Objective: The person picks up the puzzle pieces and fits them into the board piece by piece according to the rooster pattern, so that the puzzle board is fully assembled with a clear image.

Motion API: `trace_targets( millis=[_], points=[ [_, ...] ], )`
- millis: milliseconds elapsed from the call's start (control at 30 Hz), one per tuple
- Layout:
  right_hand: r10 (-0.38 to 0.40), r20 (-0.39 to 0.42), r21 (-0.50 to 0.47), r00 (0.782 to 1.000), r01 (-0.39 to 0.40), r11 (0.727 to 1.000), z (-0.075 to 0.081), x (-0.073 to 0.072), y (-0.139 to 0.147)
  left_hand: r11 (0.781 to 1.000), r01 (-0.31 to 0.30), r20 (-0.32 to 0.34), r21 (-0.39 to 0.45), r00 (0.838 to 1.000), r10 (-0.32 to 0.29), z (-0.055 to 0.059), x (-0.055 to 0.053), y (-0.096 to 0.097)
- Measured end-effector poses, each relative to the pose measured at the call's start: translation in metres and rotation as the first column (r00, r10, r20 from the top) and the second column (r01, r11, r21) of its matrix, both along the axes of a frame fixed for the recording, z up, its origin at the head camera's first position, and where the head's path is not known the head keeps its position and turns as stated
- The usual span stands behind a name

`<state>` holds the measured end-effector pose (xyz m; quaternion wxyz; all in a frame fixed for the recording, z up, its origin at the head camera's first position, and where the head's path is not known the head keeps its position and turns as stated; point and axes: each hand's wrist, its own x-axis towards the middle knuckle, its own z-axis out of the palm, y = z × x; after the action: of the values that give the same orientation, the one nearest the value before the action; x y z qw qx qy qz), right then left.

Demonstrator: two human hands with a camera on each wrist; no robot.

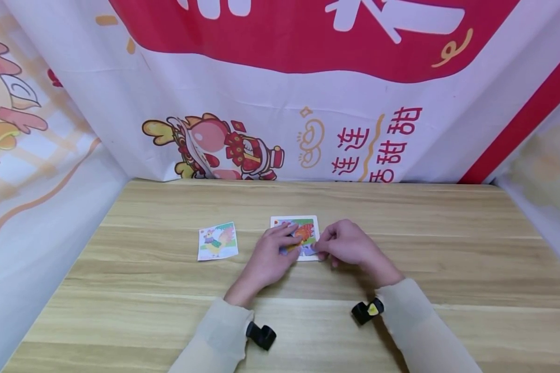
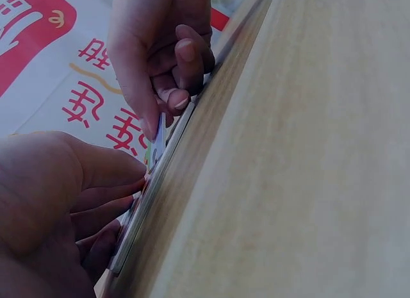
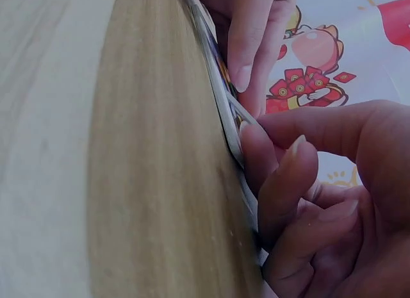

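Observation:
A small square puzzle board (image 1: 295, 218) with a white border lies flat on the table, with a colourful picture inside it. My left hand (image 1: 271, 255) rests on its left part, fingers extended across the picture and covering some of it. At the lower right corner, my right hand (image 1: 348, 243) pinches a puzzle piece (image 2: 157, 144) between thumb and index finger. In the left wrist view the piece stands tilted up from the board's surface. The other fingers of the right hand curl beside the board's edge.
A square picture card (image 1: 218, 241) showing a cartoon bird lies left of the board. The wooden table (image 1: 144, 290) ends at the back against a printed cloth (image 1: 242, 83). Wrist cameras (image 1: 261, 335) sit on both sleeves.

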<state>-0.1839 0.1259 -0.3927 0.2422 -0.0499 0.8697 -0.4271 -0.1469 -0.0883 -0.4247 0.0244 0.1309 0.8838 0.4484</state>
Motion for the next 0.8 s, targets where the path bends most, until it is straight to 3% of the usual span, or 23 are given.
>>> trace_targets(
  millis=[500,800],
  points=[
    [0.022,-0.027,0.092,0.999,-0.019,0.996,0.0014,0.0037,-0.0063,0.999,-0.039,-0.004,0.011,0.999,0.039,-0.0001,0.0005,0.0065],
    [0.048,-0.045,0.084,0.998,-0.044,0.996,-0.0029,0.0026,-0.0064,0.997,-0.081,0.001,0.006,0.997,0.081,0.0013,0.0019,0.0098]
  ],
)
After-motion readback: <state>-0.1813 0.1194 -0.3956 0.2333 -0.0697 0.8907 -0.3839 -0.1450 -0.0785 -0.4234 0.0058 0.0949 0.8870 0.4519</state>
